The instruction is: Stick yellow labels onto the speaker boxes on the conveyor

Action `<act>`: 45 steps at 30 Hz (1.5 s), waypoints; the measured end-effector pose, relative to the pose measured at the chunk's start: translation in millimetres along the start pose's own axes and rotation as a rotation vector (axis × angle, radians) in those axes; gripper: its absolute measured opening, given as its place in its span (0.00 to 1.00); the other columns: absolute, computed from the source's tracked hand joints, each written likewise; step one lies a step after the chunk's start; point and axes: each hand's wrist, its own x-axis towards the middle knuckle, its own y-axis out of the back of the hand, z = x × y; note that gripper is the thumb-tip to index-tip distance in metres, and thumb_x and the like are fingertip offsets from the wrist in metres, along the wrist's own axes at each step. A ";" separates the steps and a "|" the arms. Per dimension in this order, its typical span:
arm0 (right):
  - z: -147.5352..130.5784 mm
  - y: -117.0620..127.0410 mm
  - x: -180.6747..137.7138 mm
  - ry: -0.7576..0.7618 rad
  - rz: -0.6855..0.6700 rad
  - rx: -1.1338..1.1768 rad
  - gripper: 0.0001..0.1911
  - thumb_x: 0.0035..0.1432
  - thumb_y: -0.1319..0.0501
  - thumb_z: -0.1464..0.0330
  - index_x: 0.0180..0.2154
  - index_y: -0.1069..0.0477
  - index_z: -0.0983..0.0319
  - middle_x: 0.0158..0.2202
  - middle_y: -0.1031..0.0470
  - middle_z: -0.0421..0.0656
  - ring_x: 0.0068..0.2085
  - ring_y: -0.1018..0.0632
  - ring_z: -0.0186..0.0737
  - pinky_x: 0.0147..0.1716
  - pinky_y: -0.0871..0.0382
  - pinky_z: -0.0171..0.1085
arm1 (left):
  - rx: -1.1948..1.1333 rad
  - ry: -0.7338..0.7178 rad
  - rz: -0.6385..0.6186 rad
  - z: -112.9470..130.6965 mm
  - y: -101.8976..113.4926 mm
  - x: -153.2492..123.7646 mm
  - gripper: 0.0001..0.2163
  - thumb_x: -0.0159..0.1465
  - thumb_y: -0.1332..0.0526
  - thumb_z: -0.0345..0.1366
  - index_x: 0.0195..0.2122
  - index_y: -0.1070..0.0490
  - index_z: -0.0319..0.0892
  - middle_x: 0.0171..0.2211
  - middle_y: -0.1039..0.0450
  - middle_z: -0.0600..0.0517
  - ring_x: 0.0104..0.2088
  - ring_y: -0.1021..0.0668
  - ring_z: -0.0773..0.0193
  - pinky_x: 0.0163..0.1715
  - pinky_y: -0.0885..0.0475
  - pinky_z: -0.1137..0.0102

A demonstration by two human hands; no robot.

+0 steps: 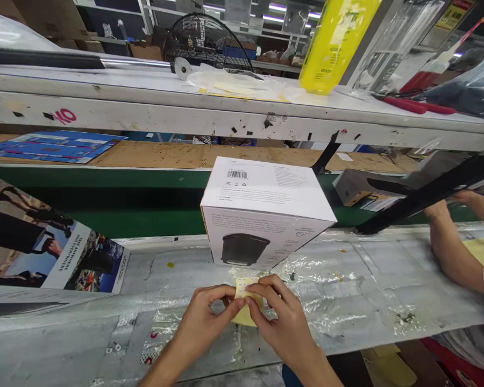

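Pinching a small pale-yellow sticker sheet point(245, 306) between thumb and fingertips, the left hand point(207, 317) and the right hand point(280, 317) meet at the near edge of the worktable point(387, 290), fingers drawn narrow around the paper from either side. The sheet sits between the two hands, held just above the table's film-covered top, with its upper edge showing above the fingertips.

Just beyond the hands stands a white product box point(262, 212), upright on the table, its front face printed with a dark round appliance and its top bearing a barcode. The sheet is just in front of the box's lower front edge; whether the two touch cannot be told.

Behind the box runs a green conveyor belt point(137, 201). To the left, a printed carton point(44, 242) with photographs lies tilted at the table's edge. To the right, another person's forearm point(452, 252) rests on the table, near a dark flat box point(367, 188) on the belt.

Above, a white shelf point(145, 105) carries a yellow bottle point(334, 43), clear plastic bags point(242, 80) and red-handled tools point(419, 105). A black wire fan guard point(205, 40) stands behind it.
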 end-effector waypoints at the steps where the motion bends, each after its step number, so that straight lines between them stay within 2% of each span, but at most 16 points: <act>1: 0.9 0.4 0.0 -0.008 -0.014 0.004 0.10 0.68 0.38 0.74 0.49 0.26 0.57 0.40 0.26 0.44 0.39 0.21 0.39 0.38 0.25 0.37 | 0.022 -0.001 -0.020 0.7 0.1 -1.0 0.12 0.67 0.36 0.43 0.32 0.20 0.42 0.29 0.22 0.53 0.33 0.24 0.61 0.37 0.31 0.72; 6: 4.6 0.8 -5.2 0.017 -0.053 -0.016 0.11 0.67 0.39 0.77 0.46 0.27 0.57 0.41 0.26 0.44 0.41 0.21 0.39 0.41 0.24 0.38 | 0.057 0.010 -0.080 0.0 -0.8 -4.4 0.11 0.68 0.38 0.41 0.32 0.20 0.42 0.28 0.24 0.55 0.32 0.25 0.63 0.37 0.32 0.73; 9: 4.0 2.3 -10.0 -0.017 0.006 0.000 0.12 0.65 0.38 0.77 0.47 0.27 0.56 0.44 0.26 0.45 0.43 0.21 0.40 0.42 0.25 0.38 | -0.037 0.035 -0.066 -2.4 -3.6 -4.1 0.11 0.67 0.37 0.41 0.32 0.19 0.42 0.29 0.23 0.54 0.33 0.25 0.62 0.37 0.32 0.71; 11: 3.8 2.8 -14.5 -0.181 0.089 0.087 0.18 0.62 0.34 0.73 0.51 0.30 0.55 0.49 0.27 0.46 0.41 0.22 0.40 0.38 0.25 0.37 | -0.192 0.062 -0.032 -4.3 -6.3 -3.4 0.11 0.66 0.34 0.43 0.34 0.20 0.41 0.31 0.21 0.52 0.35 0.24 0.61 0.38 0.30 0.71; 13: 4.7 1.8 -19.9 -0.410 0.064 0.287 0.26 0.58 0.30 0.69 0.56 0.34 0.55 0.51 0.26 0.46 0.40 0.22 0.40 0.36 0.25 0.37 | -0.404 0.101 -0.021 -6.0 -9.7 -3.0 0.12 0.64 0.31 0.46 0.37 0.21 0.41 0.35 0.20 0.50 0.36 0.23 0.60 0.40 0.28 0.69; 14: 5.8 1.0 -22.4 -0.504 -0.006 0.410 0.25 0.58 0.29 0.67 0.55 0.33 0.55 0.50 0.24 0.46 0.39 0.21 0.40 0.37 0.25 0.37 | -0.501 0.118 -0.030 -6.6 -11.5 -3.2 0.14 0.63 0.30 0.47 0.39 0.22 0.41 0.36 0.20 0.49 0.37 0.22 0.60 0.40 0.27 0.69; 16: 9.2 0.4 -25.2 -0.606 -0.140 0.603 0.15 0.61 0.30 0.63 0.47 0.27 0.58 0.43 0.21 0.44 0.40 0.20 0.41 0.40 0.25 0.37 | -0.619 0.134 -0.064 -7.3 -14.1 -4.5 0.16 0.63 0.29 0.47 0.42 0.24 0.41 0.37 0.20 0.49 0.38 0.22 0.60 0.39 0.27 0.70; 19: 14.9 8.5 -20.3 -0.645 -0.140 0.719 0.12 0.66 0.34 0.58 0.38 0.26 0.61 0.34 0.22 0.42 0.38 0.21 0.41 0.39 0.26 0.37 | -0.588 0.106 -0.138 -6.1 -11.7 -7.5 0.15 0.64 0.29 0.45 0.44 0.25 0.42 0.42 0.22 0.49 0.43 0.22 0.60 0.42 0.28 0.71; 23: 15.3 31.9 -2.4 -0.603 -0.204 0.602 0.07 0.66 0.37 0.63 0.38 0.27 0.60 0.33 0.24 0.40 0.33 0.25 0.37 0.32 0.30 0.34 | -0.487 0.050 -0.305 -0.4 0.5 -5.0 0.24 0.62 0.27 0.45 0.57 0.28 0.46 0.51 0.24 0.46 0.51 0.23 0.54 0.49 0.29 0.66; 26: 10.8 39.3 6.7 -0.483 -0.289 0.410 0.04 0.65 0.40 0.70 0.37 0.26 0.59 0.33 0.25 0.39 0.34 0.27 0.36 0.31 0.33 0.33 | -0.411 0.086 -0.427 2.7 2.1 1.7 0.17 0.64 0.29 0.46 0.50 0.22 0.41 0.43 0.21 0.47 0.43 0.23 0.57 0.44 0.30 0.66; 28: 9.1 36.6 7.3 -0.417 -0.263 0.371 0.08 0.66 0.41 0.71 0.46 0.26 0.56 0.36 0.24 0.39 0.35 0.26 0.36 0.33 0.31 0.34 | -0.406 0.124 -0.445 0.8 -3.1 5.4 0.15 0.66 0.31 0.46 0.44 0.19 0.38 0.39 0.20 0.47 0.39 0.24 0.59 0.41 0.31 0.67; 31: 10.1 29.8 0.5 -0.298 -0.103 0.275 0.20 0.68 0.39 0.70 0.59 0.33 0.52 0.46 0.24 0.42 0.37 0.25 0.37 0.39 0.27 0.37 | -0.463 0.151 -0.356 -6.3 -13.1 7.9 0.18 0.66 0.32 0.48 0.46 0.18 0.37 0.38 0.20 0.47 0.36 0.25 0.60 0.37 0.32 0.68; 34: 12.1 26.9 -11.6 -0.288 -0.115 0.226 0.22 0.68 0.37 0.68 0.61 0.35 0.52 0.52 0.25 0.45 0.37 0.23 0.37 0.40 0.25 0.38 | -0.465 0.126 -0.195 -10.4 -18.3 7.1 0.20 0.68 0.33 0.48 0.52 0.20 0.38 0.40 0.19 0.47 0.39 0.23 0.58 0.39 0.31 0.68; 37: 12.0 23.8 -24.3 -0.395 -0.175 0.360 0.13 0.70 0.39 0.68 0.55 0.32 0.55 0.42 0.21 0.42 0.34 0.21 0.36 0.36 0.25 0.35 | -0.466 0.115 -0.157 -8.4 -19.9 5.1 0.19 0.68 0.33 0.48 0.52 0.20 0.38 0.41 0.18 0.47 0.41 0.22 0.58 0.40 0.30 0.69; 39: 11.0 19.6 -31.0 -0.409 -0.134 0.395 0.07 0.70 0.40 0.68 0.49 0.29 0.57 0.37 0.21 0.40 0.34 0.21 0.36 0.36 0.26 0.35 | -0.489 0.112 -0.159 -6.7 -21.6 4.0 0.18 0.67 0.33 0.48 0.50 0.19 0.38 0.39 0.17 0.47 0.39 0.22 0.59 0.39 0.30 0.69; 45: 9.0 10.5 -35.0 -0.372 -0.055 0.344 0.06 0.67 0.37 0.71 0.44 0.25 0.56 0.33 0.22 0.38 0.33 0.22 0.35 0.36 0.28 0.33 | -0.473 0.099 -0.129 -11.2 -28.7 2.4 0.18 0.64 0.30 0.48 0.46 0.17 0.38 0.36 0.18 0.49 0.38 0.21 0.58 0.39 0.30 0.69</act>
